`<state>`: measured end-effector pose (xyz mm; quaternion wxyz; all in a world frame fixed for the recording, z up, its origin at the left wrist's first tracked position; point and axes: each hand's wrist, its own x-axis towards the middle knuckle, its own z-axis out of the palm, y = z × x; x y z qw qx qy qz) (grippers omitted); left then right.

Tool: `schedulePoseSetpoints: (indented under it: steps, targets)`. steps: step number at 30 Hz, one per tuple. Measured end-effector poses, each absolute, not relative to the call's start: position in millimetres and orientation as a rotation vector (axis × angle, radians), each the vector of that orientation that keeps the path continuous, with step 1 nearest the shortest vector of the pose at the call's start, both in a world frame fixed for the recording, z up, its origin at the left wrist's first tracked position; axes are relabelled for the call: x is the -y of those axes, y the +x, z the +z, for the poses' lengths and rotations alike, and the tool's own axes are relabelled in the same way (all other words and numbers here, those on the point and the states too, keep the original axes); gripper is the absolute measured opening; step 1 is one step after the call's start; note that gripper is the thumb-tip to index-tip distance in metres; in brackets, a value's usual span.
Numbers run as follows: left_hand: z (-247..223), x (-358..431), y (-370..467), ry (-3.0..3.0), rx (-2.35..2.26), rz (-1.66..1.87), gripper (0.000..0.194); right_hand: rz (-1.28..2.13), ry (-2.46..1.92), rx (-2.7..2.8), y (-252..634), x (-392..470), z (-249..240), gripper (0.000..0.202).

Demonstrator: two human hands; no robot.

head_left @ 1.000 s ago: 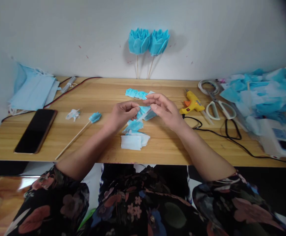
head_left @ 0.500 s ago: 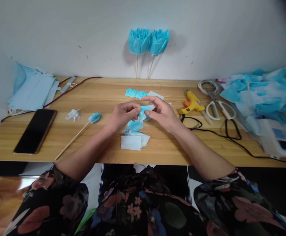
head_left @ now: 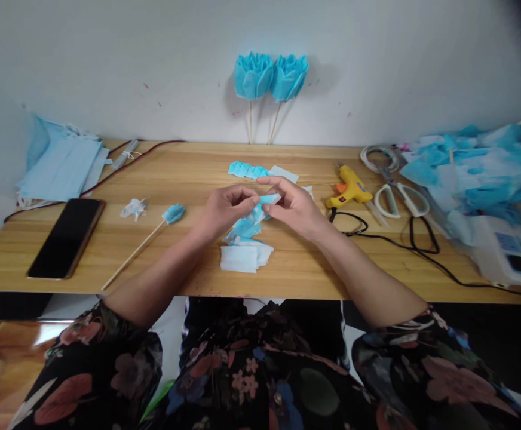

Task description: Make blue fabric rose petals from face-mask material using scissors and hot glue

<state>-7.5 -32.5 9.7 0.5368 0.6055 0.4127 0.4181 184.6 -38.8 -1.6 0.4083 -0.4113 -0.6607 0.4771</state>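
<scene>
My left hand [head_left: 233, 208] and my right hand [head_left: 294, 206] pinch a small piece of blue and white mask fabric [head_left: 268, 199] between them, above the middle of the table. The piece looks folded, and my fingers cover part of it. Below it lie loose blue and white fabric pieces [head_left: 245, 258], some overlapping. Just behind my hands a row of blue folded petals [head_left: 246, 170] lies beside a white fabric piece [head_left: 284, 174]. To the left rests a wooden stick with a small blue bud [head_left: 173, 213] at its tip.
Two blue fabric flowers [head_left: 254, 76] on sticks lean against the wall. Left are a stack of masks [head_left: 61, 167], a phone [head_left: 66, 237] and a white scrap [head_left: 134, 208]. Right are a yellow glue gun [head_left: 351, 186], scissors [head_left: 401, 197], a cord and a heap of blue scraps [head_left: 480, 173].
The fabric piece between my fingers has tilted and shows less of its blue face. My fingers have shifted slightly; both hands stay in about the same place.
</scene>
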Motion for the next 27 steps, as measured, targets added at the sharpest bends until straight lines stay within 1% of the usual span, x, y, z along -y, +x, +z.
schedulePoseSetpoints:
  steps: [5,9,15,20,23,27]
  targets:
    - [5,30,-7,1.35,-0.971,0.999,0.021,1.222,-1.026,1.62,186,37,-3,0.048]
    - [3,27,-8,1.272,-0.947,1.007,0.025,1.247,-0.981,1.609,190,34,-7,0.049]
    - [10,34,-9,1.601,-1.027,0.933,0.022,1.175,-1.021,1.687,187,37,-5,0.049]
    - [4,32,-14,1.786,-1.092,0.944,0.023,1.065,-1.034,1.787,191,29,-7,0.045]
    - [2,26,-15,1.639,-1.109,1.022,0.024,0.819,-1.193,1.78,217,20,5,0.041]
    - [6,24,-14,1.418,-1.081,1.134,0.026,0.186,-1.811,1.737,270,26,34,0.035]
